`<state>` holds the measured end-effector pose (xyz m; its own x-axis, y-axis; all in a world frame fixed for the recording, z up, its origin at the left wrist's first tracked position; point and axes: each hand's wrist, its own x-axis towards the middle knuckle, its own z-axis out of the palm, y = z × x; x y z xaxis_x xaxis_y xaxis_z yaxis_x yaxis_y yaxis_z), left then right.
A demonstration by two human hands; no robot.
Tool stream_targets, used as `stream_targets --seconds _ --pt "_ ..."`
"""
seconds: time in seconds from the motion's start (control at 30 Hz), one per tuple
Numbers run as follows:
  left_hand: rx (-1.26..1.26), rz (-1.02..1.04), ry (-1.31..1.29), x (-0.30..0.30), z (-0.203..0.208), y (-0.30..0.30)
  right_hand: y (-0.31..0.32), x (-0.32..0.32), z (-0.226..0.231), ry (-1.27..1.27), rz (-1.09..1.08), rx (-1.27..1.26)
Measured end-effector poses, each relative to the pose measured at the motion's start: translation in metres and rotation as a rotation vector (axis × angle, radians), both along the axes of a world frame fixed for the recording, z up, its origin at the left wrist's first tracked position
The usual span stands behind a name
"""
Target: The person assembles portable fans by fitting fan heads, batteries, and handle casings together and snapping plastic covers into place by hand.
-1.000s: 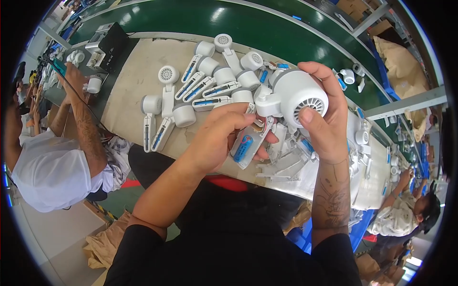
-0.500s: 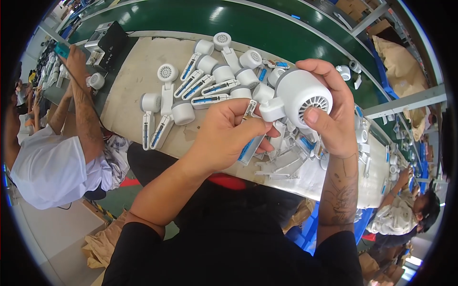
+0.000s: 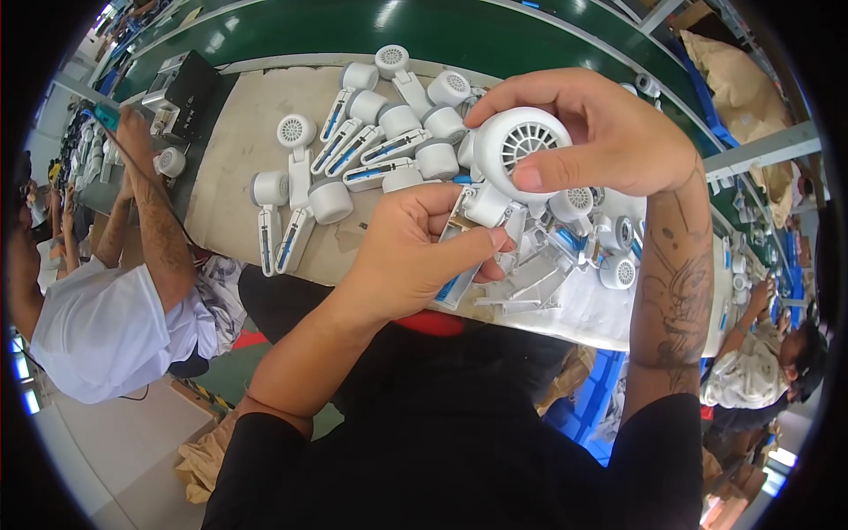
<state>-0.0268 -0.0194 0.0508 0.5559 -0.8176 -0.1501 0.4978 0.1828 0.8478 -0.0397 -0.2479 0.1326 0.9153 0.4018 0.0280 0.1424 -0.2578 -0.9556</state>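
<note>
Between my hands is a white handheld fan with a round slotted grille facing up. My right hand wraps over its head from the far right, thumb pressed on the grille's near edge. My left hand is closed on a white open handle shell, with something blue, like a battery, showing inside. The fan's short neck meets the top of this shell beside my left fingertips. Whether the two parts are fastened together I cannot tell. Left of my hands lie several similar fans, some with open handles showing blue inside.
The pale-covered worktable carries loose white handle pieces and more fan heads at right. Beyond it runs a green conveyor belt. A black machine stands at far left, where a person in white works.
My right hand has turned over the fan head and brought it left and nearer. The fan's neck now sits at the handle shell in my left hand, which has barely moved.
</note>
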Motion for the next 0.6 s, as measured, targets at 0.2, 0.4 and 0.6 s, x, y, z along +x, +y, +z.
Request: stream_targets --seconds 0.2,0.4,0.6 --pt "0.000 0.019 -0.056 0.001 -0.004 0.001 0.003 0.017 -0.001 0.281 0.049 -0.192" --pt "-0.030 0.088 0.010 0.022 -0.018 0.014 0.025 -0.007 -0.041 -0.417 -0.526 -0.166" --pt "0.033 0.254 -0.038 0.042 -0.037 0.026 0.033 -0.083 -0.080 -0.481 -0.713 -0.468"
